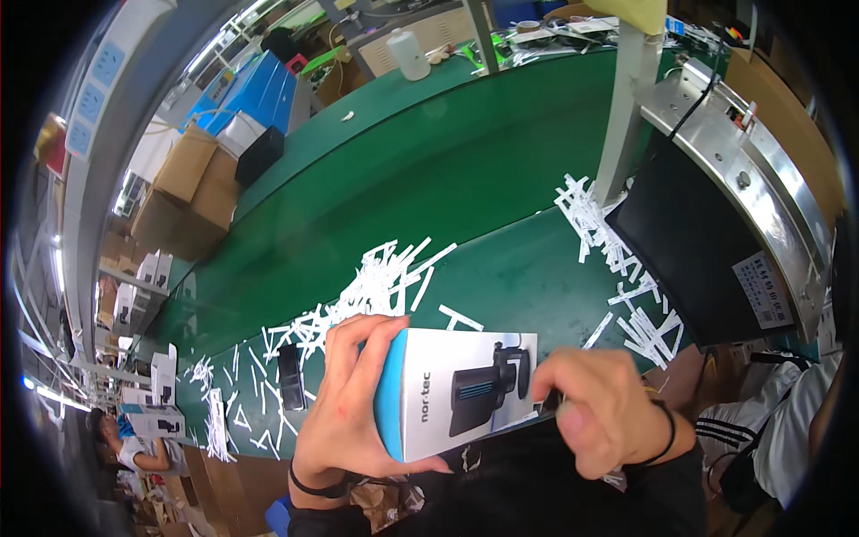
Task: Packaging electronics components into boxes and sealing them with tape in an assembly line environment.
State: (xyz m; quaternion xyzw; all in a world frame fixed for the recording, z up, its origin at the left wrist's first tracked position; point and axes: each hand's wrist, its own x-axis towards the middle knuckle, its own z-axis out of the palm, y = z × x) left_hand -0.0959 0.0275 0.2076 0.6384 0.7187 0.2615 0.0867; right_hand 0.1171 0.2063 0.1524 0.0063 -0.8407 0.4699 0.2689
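Note:
A white carton with a light-blue side (pixel 438 403) is held tilted above the near edge of the green bench. On its front is a printed picture of a black device on a mount. My left hand (pixel 344 394) grips the carton's left end, fingers over the top and thumb beneath. By the carton's right end, my right hand (pixel 604 407) is closed with its fingers curled. Something small and dark shows at those fingertips, too hidden to name. Beyond the carton lies a loose heap of white paper strips (pixel 376 282), and a flat black object (pixel 291 376) rests left of my left hand.
More strips (pixel 649 336) lie beside a metal-framed machine with a black cover (pixel 707 242) on the right. Cardboard boxes (pixel 188 197) and a white bottle (pixel 409 55) stand farther off. One person (pixel 152 452) works at far left; another in striped trousers (pixel 734 434) is at right.

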